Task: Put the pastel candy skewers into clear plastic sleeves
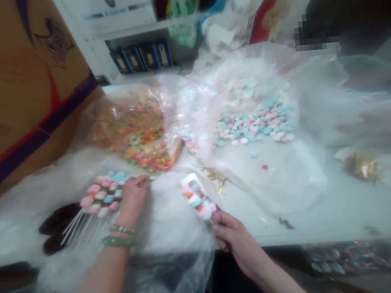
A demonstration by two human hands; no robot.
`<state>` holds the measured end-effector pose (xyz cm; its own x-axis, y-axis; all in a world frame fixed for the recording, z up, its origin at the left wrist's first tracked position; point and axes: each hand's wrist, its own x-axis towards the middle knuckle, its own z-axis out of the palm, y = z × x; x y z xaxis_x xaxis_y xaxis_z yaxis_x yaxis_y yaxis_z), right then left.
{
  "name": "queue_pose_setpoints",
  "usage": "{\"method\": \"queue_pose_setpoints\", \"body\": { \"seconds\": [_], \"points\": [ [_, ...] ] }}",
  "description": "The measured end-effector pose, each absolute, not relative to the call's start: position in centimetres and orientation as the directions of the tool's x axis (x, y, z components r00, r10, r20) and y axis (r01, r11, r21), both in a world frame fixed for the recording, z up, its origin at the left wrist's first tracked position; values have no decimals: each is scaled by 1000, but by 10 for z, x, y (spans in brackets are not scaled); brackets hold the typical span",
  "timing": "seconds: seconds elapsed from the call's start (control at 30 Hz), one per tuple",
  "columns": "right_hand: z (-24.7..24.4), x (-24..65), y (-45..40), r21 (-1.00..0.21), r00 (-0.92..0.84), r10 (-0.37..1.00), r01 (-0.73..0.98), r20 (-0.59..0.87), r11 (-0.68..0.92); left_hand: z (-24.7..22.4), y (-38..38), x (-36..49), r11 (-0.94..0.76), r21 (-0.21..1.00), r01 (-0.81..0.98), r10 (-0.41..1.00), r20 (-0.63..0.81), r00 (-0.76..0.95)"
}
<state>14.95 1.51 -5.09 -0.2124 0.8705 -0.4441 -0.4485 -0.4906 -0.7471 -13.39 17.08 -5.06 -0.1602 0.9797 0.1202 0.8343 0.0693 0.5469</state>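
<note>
The head view shows a marshmallow stick (pixel 197 202), lying against a white printed card or wrapper, over the middle of the table (pixel 257 230), with its upper end tilted to the left. The right hand (pixel 236 236) holds it at the lower end, where the thumb and fingers are clamped together on it. The left hand (pixel 134 197), with a green bangle (pixel 120 241) and a beaded bracelet (pixel 121 230) on its wrist, is just beside a group of other marshmallow sticks (pixel 100 196). Its fingers are bent and close together; I cannot tell if something is between them.

Left of this group, partly under the white sticks, there are dark brown things (pixel 58 220), too blurred to name. Behind the hands lies a clear bag of small orange, red and green sweets (pixel 148 155), and to its right a clear bag of pink, white and blue round sweets (pixel 258 125). Thin gold strips (pixel 217 179) lie near the card, on its right. Farther right is a gold bundle in pale wrapping (pixel 365 167). A big cardboard box (pixel 15 89) stands at the left, and a shelf (pixel 137 30) is at the back.
</note>
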Motion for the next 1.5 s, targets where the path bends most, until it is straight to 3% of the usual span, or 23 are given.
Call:
{"method": "queue_pose_setpoints", "body": {
  "seconds": [0.13,0.2,0.27,0.33,0.4,0.5,0.63,0.9,1.13,1.33,1.5],
  "points": [
    [-48,149,16,-745,-237,870,-450,-432,-493,-45,153,-126,26,455,890,976,183,-122],
    [-45,148,13,-769,-236,874,-416,-424,-485,-37,143,-121,144,563,814,958,127,-257],
    [-41,146,8,-822,-226,890,-345,-395,-452,-25,132,-113,282,800,530,915,-58,-400],
    [-36,145,2,-905,-196,926,-220,-324,-363,-13,117,-103,361,929,78,868,-304,-393],
    [-32,143,-6,-969,-156,961,-63,-227,-239,-3,101,-91,379,883,-278,842,-454,-292],
    [-30,140,-17,-985,-119,985,133,-126,-110,7,74,-74,375,792,-481,822,-524,-223],
    [-35,137,-28,-961,-128,988,271,-88,-51,11,43,-59,336,782,-524,817,-520,-252],
    [-40,137,-35,-933,-154,985,359,-73,-14,3,12,-47,289,800,-526,859,-459,-226],
    [-43,143,-37,-880,-178,981,450,81,155,-7,5,-41,284,901,-327,877,-382,-292],
    [-49,146,-32,-867,-210,977,494,-47,64,-8,5,-30,330,898,-291,881,-403,-248],
    [-54,144,-32,-913,-164,983,408,-84,-10,-24,3,-19,289,930,-226,909,-341,-238]
  ]
}}
